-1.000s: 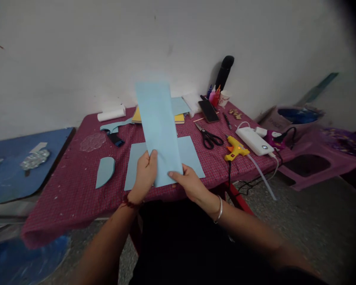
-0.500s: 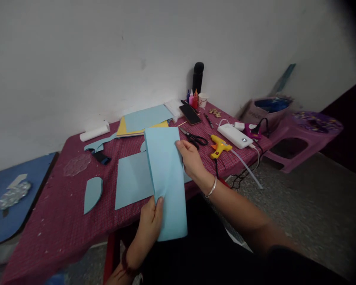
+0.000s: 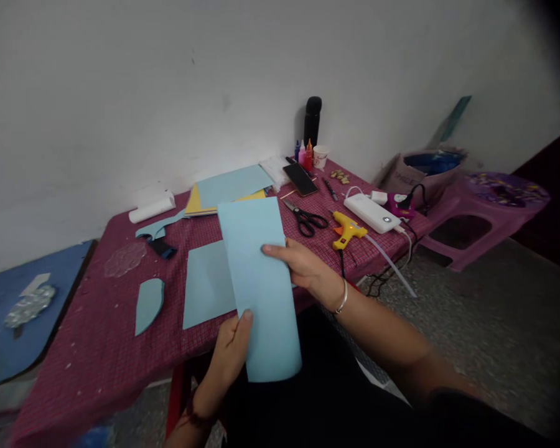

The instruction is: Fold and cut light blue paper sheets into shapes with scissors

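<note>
A long light-blue foam sheet point(image 3: 264, 292) is held up over the table's front edge, tilted toward me. My left hand point(image 3: 233, 342) grips its left edge low down, thumb on the front face. Higher up, my right hand point(image 3: 303, 264) pinches the right edge, thumb lying across the face and fingers hidden behind. Under and left of it a flat blue sheet point(image 3: 208, 286) rests on the tablecloth. Beside that lies a curved blue cut piece point(image 3: 149, 305). Black-handled scissors point(image 3: 308, 219) and a yellow glue gun point(image 3: 348, 230) lie to the right.
Stacked blue and yellow sheets point(image 3: 233, 185) lie at the back near a phone point(image 3: 300, 178), paint bottles point(image 3: 308, 155) and a paper cup point(image 3: 320, 157). A white power bank point(image 3: 371, 213) with cables sits at the right edge. A pink stool point(image 3: 485, 211) stands beyond.
The sheet has turned to show its face more broadly, its top edge shifting left. My right hand has slid slightly lower, with the thumb moving inward across the sheet.
</note>
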A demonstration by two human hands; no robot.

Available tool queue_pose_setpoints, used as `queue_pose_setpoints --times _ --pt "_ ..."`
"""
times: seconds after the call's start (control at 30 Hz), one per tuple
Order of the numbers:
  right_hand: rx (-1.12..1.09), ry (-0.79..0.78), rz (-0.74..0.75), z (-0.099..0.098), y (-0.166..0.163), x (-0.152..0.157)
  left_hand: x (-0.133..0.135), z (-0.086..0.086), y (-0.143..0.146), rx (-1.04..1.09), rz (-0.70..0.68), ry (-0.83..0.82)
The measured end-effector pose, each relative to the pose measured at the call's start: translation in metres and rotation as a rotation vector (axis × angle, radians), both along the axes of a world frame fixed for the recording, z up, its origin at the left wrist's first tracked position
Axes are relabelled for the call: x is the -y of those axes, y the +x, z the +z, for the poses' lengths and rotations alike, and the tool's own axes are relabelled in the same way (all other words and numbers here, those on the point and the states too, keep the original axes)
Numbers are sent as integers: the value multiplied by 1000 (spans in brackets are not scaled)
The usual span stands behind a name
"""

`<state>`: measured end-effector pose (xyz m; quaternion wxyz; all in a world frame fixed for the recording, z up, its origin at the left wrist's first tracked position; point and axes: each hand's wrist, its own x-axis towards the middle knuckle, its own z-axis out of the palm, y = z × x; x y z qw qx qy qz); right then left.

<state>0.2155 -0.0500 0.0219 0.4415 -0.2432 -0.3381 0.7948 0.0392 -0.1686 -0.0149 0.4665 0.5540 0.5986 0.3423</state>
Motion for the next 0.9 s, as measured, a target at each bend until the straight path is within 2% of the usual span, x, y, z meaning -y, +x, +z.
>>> queue_pose_setpoints --times 0.1,0.2,0.37,0.47,0.57,0.67,0.8,0.9 --pt "4 -2 -68 0 4 -7 -2 3 -7 -28 -37 -74" --pt "3 70 -162 10 14 -30 -3 5 -13 -107 -115 -85" --pt "-30 162 -273 27 26 -51 -6 12 -16 -129 -161 39" --pt "-11 158 -164 23 19 -36 -11 16 -15 -158 -83 152" --pt "111 139 -16 8 2 -9 -19 19 -15 -176 4 195" --pt "221 95 43 -10 -16 18 -28 21 -16 -162 118 240" --pt "271 -24 133 -31 -26 40 -37 20 -18 -103 284 197" --pt "292 -47 184 -41 -23 50 -42 20 -24 35 382 142"
